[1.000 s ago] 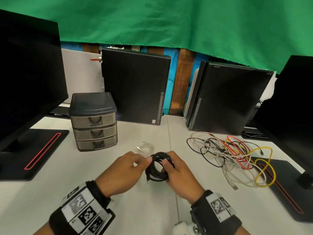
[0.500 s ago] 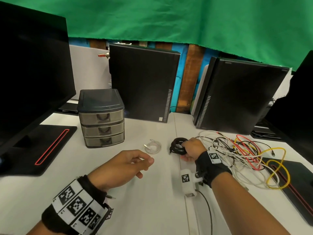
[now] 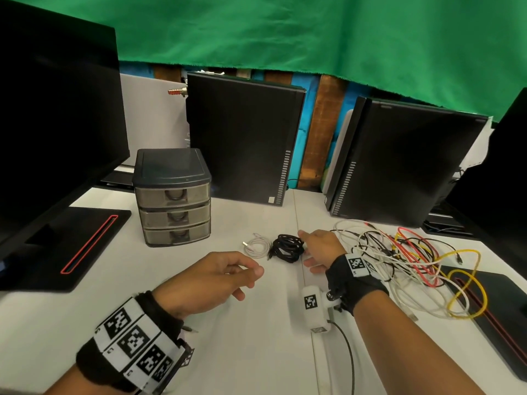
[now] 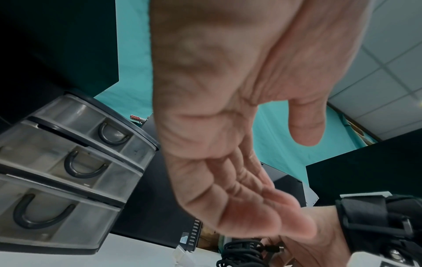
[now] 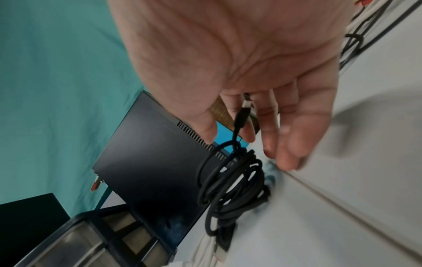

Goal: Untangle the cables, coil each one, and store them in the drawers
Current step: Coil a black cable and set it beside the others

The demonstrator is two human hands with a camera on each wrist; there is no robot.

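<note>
A coiled black cable (image 3: 286, 248) lies on the white table (image 3: 228, 352), right beside a small coiled white cable (image 3: 256, 246). My right hand (image 3: 310, 248) rests against the black coil's right side with straight fingers; in the right wrist view the hand (image 5: 262, 115) is spread above the coil (image 5: 230, 186), whose plug stands up between two fingers. My left hand (image 3: 248, 280) hovers nearer me, loosely curled and empty (image 4: 228, 171). The grey three-drawer unit (image 3: 174, 198) stands at the left with all drawers closed (image 4: 68, 162). A tangle of white, black, red and yellow cables (image 3: 405, 258) lies to the right.
A large monitor (image 3: 57, 109) and its black base (image 3: 79, 246) fill the left side. Two black computer cases (image 3: 242, 143) (image 3: 405, 166) stand at the back. Another monitor base (image 3: 499, 309) sits under the tangle's right edge.
Both hands held the black coil a second ago. My right hand carried it away from me, set it down beside the white coil and has now let go; my left hand let go and stayed back.
</note>
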